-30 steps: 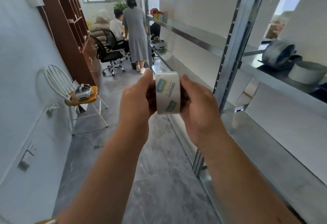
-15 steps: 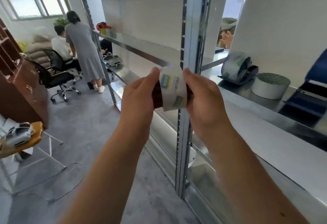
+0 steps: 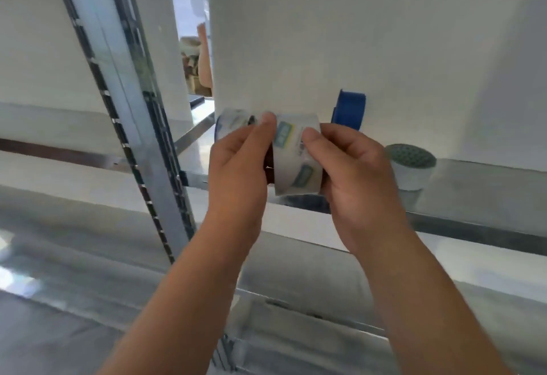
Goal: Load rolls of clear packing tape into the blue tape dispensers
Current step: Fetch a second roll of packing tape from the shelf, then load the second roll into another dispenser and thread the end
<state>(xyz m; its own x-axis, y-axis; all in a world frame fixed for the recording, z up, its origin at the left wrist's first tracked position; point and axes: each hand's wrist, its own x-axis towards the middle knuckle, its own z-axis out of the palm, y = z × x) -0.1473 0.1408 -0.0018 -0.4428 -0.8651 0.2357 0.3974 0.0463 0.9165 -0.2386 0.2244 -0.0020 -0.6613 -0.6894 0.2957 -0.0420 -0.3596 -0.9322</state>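
Note:
Both hands hold one roll of clear packing tape [image 3: 296, 161] with green and yellow labels, upright, in front of the metal shelf [image 3: 473, 226]. My left hand [image 3: 239, 167] grips its left side, thumb on top. My right hand [image 3: 355, 173] grips its right side. Behind the hands, a blue tape dispenser [image 3: 349, 109] stands on the shelf, mostly hidden. A second taped roll in a dispenser [image 3: 233, 121] peeks out to the left behind my left thumb. A loose roll of tape [image 3: 411, 167] lies flat on the shelf to the right.
A slotted steel upright [image 3: 133, 126] of the rack rises at the left. A white wall panel [image 3: 355, 34] backs the shelf. A lower shelf [image 3: 88, 241] runs beneath my arms.
The view has swung right from the room toward the shelf. The hands keep their grip on the roll, which now sits directly before the blue dispenser.

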